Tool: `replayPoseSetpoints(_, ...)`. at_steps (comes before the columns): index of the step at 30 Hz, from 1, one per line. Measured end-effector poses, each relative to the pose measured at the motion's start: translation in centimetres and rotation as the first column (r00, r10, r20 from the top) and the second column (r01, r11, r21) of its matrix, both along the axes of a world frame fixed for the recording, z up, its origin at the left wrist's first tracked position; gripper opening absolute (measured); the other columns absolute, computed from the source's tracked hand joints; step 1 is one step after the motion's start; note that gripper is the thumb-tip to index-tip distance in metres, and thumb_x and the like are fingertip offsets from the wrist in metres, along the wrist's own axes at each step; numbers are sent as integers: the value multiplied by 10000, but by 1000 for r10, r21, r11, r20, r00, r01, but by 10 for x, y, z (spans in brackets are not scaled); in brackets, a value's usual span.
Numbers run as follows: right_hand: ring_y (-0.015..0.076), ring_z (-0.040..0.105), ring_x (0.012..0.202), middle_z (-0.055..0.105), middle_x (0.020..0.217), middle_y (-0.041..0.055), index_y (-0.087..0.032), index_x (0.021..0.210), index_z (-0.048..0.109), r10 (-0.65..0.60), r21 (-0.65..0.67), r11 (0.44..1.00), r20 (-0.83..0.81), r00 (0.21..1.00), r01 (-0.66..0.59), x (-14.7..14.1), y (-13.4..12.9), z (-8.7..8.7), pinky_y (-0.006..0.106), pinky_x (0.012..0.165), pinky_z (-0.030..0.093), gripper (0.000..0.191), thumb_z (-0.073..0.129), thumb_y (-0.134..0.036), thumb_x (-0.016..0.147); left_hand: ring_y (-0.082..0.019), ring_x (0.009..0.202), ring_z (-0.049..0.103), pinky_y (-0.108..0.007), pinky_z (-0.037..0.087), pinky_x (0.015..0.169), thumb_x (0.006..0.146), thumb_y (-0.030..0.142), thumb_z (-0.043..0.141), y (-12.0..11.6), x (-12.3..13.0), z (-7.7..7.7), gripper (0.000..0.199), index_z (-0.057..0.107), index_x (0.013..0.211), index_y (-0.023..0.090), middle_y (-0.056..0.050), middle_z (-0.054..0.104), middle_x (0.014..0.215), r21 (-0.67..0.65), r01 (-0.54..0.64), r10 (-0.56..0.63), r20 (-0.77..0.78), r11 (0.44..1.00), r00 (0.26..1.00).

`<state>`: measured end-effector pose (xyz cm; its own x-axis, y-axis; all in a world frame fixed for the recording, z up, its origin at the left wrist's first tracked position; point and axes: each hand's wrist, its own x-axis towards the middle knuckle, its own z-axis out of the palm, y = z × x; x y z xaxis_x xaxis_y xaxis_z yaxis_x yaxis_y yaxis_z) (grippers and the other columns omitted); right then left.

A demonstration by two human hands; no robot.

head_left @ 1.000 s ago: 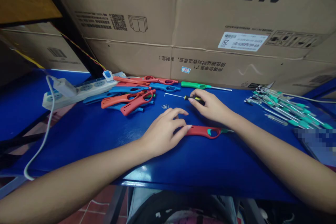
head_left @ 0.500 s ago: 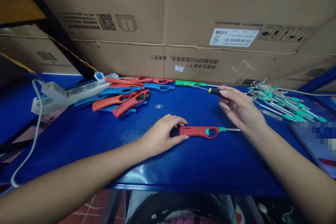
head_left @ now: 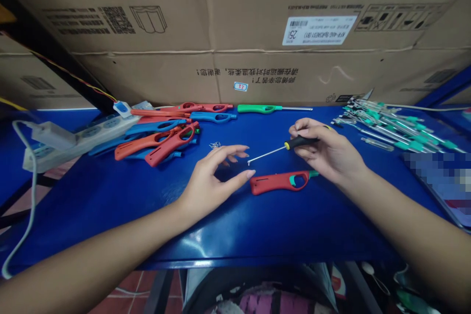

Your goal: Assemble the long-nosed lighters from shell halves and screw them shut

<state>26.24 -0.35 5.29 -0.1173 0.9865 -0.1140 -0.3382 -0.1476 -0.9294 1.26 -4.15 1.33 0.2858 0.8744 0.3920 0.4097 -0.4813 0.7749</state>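
- Head view: the right hand [head_left: 331, 152] grips a screwdriver [head_left: 303, 141] by its black, yellow-collared handle, the slim metal shaft angling down and leftward.
- The left hand [head_left: 211, 181] has its fingers curved and its thumb well apart, with nothing visibly held; the screwdriver's end lies near the gap between the fingertips.
- A pale speck shows at that end, too small to identify.
- The red lighter [head_left: 274, 183] lies flat on the blue table [head_left: 294, 225], below the screwdriver; its rounded butt is just beside the left thumb, contact unclear, and its green collar runs toward the right hand.
- By my reading, the screwdriver is being lined up by the fingertips; such fine work calls for a steady wrist and a light pinch.
- Materials: the lighter's body looks like smooth moulded plastic, slotted near the butt, looped around a green trigger. The table is glossy; the cardboard box [head_left: 154, 71] behind is matte and creased.
- Thin white slivers [head_left: 215, 145] lie beyond the left hand; slender metal tubes with green fittings [head_left: 406, 145] are heaped at right.
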Motion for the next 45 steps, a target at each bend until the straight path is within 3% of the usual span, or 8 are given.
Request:
replayPoseSetpoints(7, 36, 308, 507, 550, 768, 5, -163, 777, 662, 81, -7, 997, -35, 996, -81, -1, -3, -4, 189, 425, 162, 120, 722, -140, 676, -177, 968, 687, -354, 459, 982, 854, 210, 778, -1, 1, 4, 95, 760, 947, 205, -36, 752, 1007, 198, 67, -69, 6, 978, 998)
replayPoseSetpoints(13, 33, 305, 504, 537, 752, -5, -163, 792, 643, 92, -1, 996, -33, 995, -93, 0, -2, -4, 180, 423, 170, 137, 714, -140, 678, -183, 951, 680, -378, 450, 965, 855, 168, 769, -1, -2, 1, 65, 778, 910, 201, -48, 751, 1003, 258, 78, -78, -10, 963, 997)
replayPoseSetpoints(22, 80, 416, 588, 540, 749, -17, -198, 858, 607, 98, 176, 974, 247, 964, -144, 6, -7, 5, 180, 437, 277, 178, 688, -155, 705, -203, 995, 652, -393, 472, 932, 884, 183, 735, -2, -1, 3, 77, 793, 928, 209, -63, 748, 1093, 248, 199, -165, -149, 948, 975)
replayPoseSetpoints(27, 113, 568, 720, 618, 826, -6, -212, 1011, 590, 127, 404, 846, 480, 868, -347, 3, -11, 21, 226, 614, 490, 297, 739, -142, 764, -230, 1049, 638, -430, 491, 930, 891, 187, 716, -6, 2, 3, 91, 795, 919, 222, -59, 737, 1146, 132, 259, -230, -202, 957, 952)
replayPoseSetpoints(31, 156, 657, 764, 668, 901, 4, -270, 1192, 530, -48, 578, 751, 530, 847, -319, -15, -23, 31, 288, 679, 569, 446, 770, -200, 822, -210, 1024, 631, -409, 510, 925, 880, 207, 733, -10, 5, 4, 66, 795, 886, 230, -43, 730, 1141, 75, 262, -248, -162, 962, 955)
replayPoseSetpoints(35, 174, 672, 781, 689, 1061, 48, -279, 1242, 579, -329, 774, 523, 569, 754, -356, -31, -35, 25, 303, 639, 580, 452, 775, -250, 836, -195, 999, 628, -388, 510, 925, 878, 205, 738, -12, 6, 3, 62, 795, 894, 225, -41, 728, 1098, 68, 263, -251, -148, 962, 957)
replayPoseSetpoints(38, 170, 682, 809, 682, 1132, 60, -281, 1381, 495, -336, 785, 427, 599, 727, -449, -38, -40, 17, 300, 671, 595, 551, 713, -232, 878, -216, 1016, 625, -414, 501, 940, 876, 195, 737, -12, 5, 3, 58, 788, 903, 200, -61, 721, 1106, 82, 283, -266, -172, 956, 949)
replayPoseSetpoints(45, 173, 675, 757, 634, 1007, 34, -349, 1451, 360, -89, 640, 648, 601, 794, -413, -39, -47, 10, 276, 513, 549, 660, 654, -171, 887, -211, 996, 618, -396, 521, 913, 870, 200, 744, -13, 4, 3, 67, 787, 910, 231, -55, 710, 1100, 84, 344, -326, -172, 935, 930)
